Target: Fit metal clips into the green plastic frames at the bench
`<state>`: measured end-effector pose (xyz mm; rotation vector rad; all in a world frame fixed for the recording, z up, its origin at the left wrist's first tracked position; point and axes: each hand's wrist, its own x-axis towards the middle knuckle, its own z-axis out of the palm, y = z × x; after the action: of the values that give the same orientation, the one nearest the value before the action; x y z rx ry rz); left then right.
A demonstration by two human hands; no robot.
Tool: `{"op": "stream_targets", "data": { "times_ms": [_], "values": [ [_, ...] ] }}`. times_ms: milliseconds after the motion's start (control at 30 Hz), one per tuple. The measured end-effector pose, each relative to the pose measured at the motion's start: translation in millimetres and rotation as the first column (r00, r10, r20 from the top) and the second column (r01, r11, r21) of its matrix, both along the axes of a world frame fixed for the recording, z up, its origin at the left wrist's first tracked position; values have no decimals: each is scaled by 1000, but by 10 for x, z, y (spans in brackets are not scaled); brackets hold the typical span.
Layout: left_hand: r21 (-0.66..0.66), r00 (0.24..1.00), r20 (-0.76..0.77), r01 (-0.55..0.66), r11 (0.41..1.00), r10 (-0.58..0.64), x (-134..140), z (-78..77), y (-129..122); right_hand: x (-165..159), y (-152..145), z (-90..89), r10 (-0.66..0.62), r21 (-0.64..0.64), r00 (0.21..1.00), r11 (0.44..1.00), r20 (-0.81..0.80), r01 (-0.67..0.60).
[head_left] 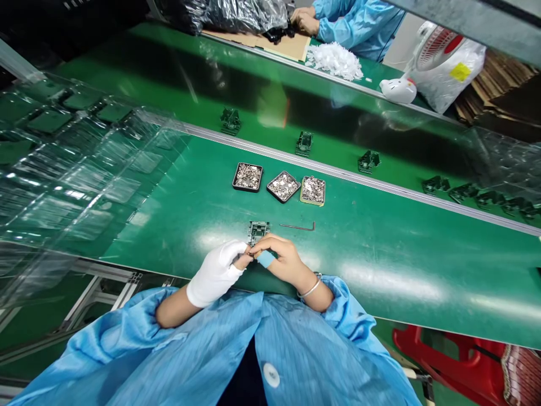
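Observation:
My left hand, in a white glove with bare thumb and fingertip, pinches at a tiny part near the bench's front edge. Meeting it fingertip to fingertip is my right hand, which has blue tape round a finger and is also closed in a pinch. The small dark piece between them is too little to name. Just beyond my fingers a green circuit board lies on the green bench. A thin L-shaped hex key rests to its right. Three small trays, left, middle and right, hold shiny metal parts.
Behind a metal rail, several circuit boards sit on a green belt. Clear plastic blister trays are stacked at left. Across the belt are a co-worker's hands, white pieces and a fan. A red stool stands lower right.

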<state>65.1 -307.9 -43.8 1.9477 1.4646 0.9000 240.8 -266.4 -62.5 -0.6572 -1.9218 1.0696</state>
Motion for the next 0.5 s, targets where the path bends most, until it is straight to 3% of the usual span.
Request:
{"op": "stream_targets", "data": {
  "times_ms": [267,400,500],
  "values": [
    [-52,995,-43,85,995,-87,17,82,20,75,7,-106,-58,293,976,956,209,-6],
    [-123,993,-24,115,986,-119,22,98,54,93,13,-68,-50,297,959,954,279,-37],
    [-111,991,-46,117,987,-123,22,89,83,92,23,-18,-39,206,965,978,259,-16]
  ]
}}
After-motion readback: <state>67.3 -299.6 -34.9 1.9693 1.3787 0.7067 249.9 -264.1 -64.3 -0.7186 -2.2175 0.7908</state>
